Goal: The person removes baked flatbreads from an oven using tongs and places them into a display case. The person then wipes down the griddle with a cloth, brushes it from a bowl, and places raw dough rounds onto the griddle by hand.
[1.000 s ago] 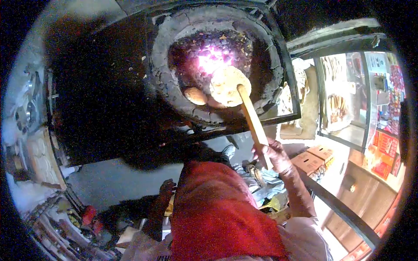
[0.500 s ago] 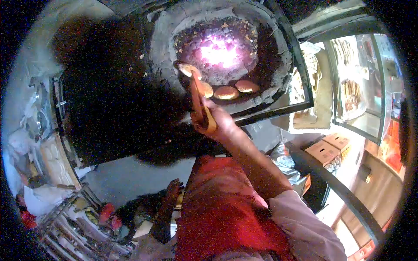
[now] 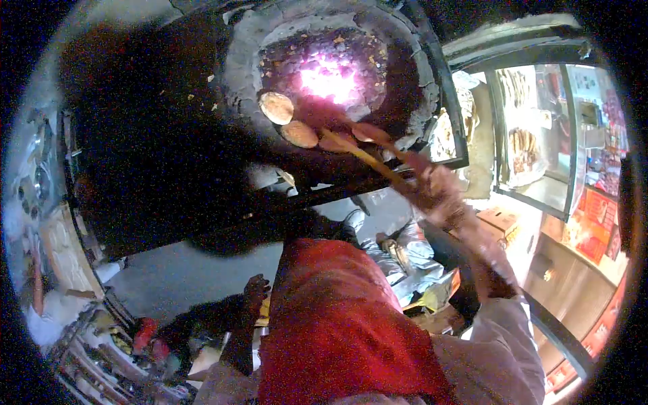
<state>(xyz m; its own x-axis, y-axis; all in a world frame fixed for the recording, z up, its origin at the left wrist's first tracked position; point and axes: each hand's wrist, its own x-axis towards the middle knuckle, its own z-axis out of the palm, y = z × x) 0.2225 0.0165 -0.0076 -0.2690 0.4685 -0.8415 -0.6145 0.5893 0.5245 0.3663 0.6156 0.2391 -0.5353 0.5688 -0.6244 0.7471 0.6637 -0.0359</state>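
Note:
My right hand (image 3: 439, 196) is closed round a pair of wooden tongs (image 3: 364, 156). The tongs reach left over the inner near side of a round clay oven (image 3: 237, 64), where glowing coals (image 3: 329, 82) lie. Their tips are blurred by two flatbreads, one at the right (image 3: 370, 132) and a partly covered one (image 3: 336, 141) beside it; whether they grip either I cannot tell. Further left are a browned flatbread (image 3: 299, 134) and a paler flatbread (image 3: 276, 108). My left hand (image 3: 256, 289) hangs low beside the red apron (image 3: 337, 317), fingers apart and holding nothing visible.
A dark counter (image 3: 155, 169) spreads left of the oven. At the right, a glass case (image 3: 533, 135) holds several long breads, with a cardboard box (image 3: 498, 219) below it. A silvery bag (image 3: 412, 253) lies under the oven's front edge.
My right hand and the tongs have swung from the leftmost flatbread to the right-hand ones. The leftmost flatbread now shows its whole round face. The view has shifted slightly.

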